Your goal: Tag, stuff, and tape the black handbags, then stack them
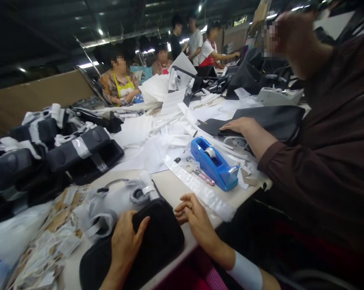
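A black zippered bag (160, 225) lies at the near edge of the table, with foam-wrapped handles or straps (118, 201) along its far side. My left hand (125, 239) grips the bag around its middle, thumb across the black surface and the other fingers partly hidden on the foam side. Just off the bag's right corner, my right hand (195, 215) hovers with loosely bent fingers apart and nothing in them. Beyond it stands a blue tape dispenser (215, 163) with a tape roll. Pink-handled scissors (204, 176) and a strip of bubble-textured white wrap (200, 187) lie beside the dispenser.
Black bags with foam-wrapped parts (79, 149) pile up at left. Paper scraps (55, 229) cover the near left. White foam sheets (160, 133) heap mid-table. At right, a co-worker's hand (242, 127) rests on a black bag (269, 117). Several people work farther back.
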Available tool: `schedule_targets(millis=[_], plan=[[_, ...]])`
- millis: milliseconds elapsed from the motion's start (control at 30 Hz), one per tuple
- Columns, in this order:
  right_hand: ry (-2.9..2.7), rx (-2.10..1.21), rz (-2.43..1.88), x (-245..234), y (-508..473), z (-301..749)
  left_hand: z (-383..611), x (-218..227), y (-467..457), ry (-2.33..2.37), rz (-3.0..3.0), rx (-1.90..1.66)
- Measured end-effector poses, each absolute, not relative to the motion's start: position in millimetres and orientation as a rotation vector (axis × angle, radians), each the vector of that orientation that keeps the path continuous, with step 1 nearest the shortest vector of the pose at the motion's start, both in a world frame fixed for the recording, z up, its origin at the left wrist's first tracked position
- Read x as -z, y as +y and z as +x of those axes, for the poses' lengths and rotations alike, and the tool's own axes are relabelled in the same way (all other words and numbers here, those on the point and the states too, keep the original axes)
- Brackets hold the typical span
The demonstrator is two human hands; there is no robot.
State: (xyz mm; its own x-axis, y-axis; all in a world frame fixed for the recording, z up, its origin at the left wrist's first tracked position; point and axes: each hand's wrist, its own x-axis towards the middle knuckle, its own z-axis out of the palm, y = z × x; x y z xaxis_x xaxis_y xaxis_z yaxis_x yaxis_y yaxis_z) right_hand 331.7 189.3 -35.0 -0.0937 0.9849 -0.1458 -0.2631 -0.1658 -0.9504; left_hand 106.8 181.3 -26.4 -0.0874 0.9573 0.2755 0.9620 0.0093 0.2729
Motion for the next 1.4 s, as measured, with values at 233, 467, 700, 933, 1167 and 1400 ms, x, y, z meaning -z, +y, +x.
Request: schedule_targets(millis=[233, 467, 700, 933, 1167, 1400], plan=[[-1.229, -1.520, -0.979, 36.9, 182.5, 341.0, 110.0, 13.9, 181.1, -2.496, -2.072, 0.649], [-1.501, -1.448, -0.948, 43.6, 180.3, 341.8, 106.3, 15.7, 180.6, -2.526, -2.026, 0.644], [-1.435, -1.399, -1.052, 41.7, 185.3, 335.0, 106.4, 13.0, 180.0, -2.467, -2.054, 0.712], [-1.595, -1.352, -0.993, 39.1, 225.2, 334.2, 100.3, 9.3, 172.1, -2.463, -2.167, 0.786], [-1.750, -1.255, -0.988, 44.6, 235.6, 329.1, 98.1, -5.3, 179.6, -2.437, -2.398, 0.799], [-1.558, -1.349, -1.241, 27.8, 228.5, 317.9, 57.4, -1.0, 191.2, -2.147, -2.747, 0.618]])
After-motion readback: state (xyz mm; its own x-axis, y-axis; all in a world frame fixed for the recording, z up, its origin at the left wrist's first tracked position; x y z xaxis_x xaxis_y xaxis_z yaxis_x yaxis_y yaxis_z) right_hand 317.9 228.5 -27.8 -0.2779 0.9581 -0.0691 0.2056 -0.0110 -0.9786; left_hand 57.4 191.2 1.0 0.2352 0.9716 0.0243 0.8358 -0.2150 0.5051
